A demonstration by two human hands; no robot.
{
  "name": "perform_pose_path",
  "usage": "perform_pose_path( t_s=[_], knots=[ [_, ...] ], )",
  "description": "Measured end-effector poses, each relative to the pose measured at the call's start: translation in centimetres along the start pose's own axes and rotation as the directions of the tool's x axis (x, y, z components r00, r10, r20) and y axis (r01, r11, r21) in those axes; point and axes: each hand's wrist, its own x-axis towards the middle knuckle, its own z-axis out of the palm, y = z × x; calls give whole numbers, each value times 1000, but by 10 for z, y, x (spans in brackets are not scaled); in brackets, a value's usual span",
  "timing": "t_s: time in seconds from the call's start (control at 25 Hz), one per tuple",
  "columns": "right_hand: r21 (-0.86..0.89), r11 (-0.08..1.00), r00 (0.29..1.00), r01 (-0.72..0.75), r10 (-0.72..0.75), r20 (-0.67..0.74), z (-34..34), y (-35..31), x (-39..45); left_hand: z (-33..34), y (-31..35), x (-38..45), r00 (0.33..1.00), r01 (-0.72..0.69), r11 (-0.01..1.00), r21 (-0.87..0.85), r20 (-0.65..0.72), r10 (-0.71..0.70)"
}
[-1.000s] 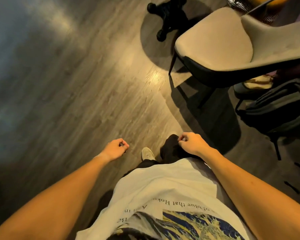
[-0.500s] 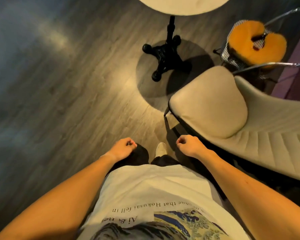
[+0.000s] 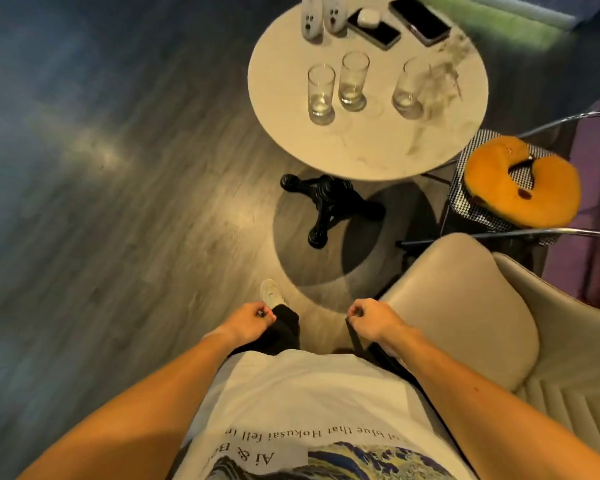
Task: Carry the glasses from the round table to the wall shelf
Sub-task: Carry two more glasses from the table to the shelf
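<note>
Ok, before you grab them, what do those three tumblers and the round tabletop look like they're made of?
The three tumblers look like clear glass: you see the tabletop through their walls, and their thick bases catch the light. The round tabletop looks like pale stone or a marble-effect laminate, smooth with a slight sheen and grey veining; which of the two cannot be told from here.

Clear glasses (image 3: 352, 81) on pale marbled round table (image 3: 361, 147), orange cushion (image 3: 520, 181), black-and-white houndstooth seat (image 3: 465, 188).

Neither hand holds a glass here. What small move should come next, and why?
Probably step closer to the round table and reach for the nearest glass: all three glasses stand untouched, and both the left hand and right hand hang curled and empty, short of it.
</note>
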Motion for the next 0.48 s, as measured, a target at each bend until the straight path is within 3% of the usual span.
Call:
perform_pose_path(
  t_s=[0.24, 0.48],
  knots=[
    [78, 994, 996, 70, -66, -53, -62, -98, 37, -118, 68, 59, 992, -120, 991, 60, 33, 118],
    [36, 994, 988, 106, -101, -121, -143, -149, 74, -172, 144, 91, 958, -282, 956, 78, -31, 285]
  ],
)
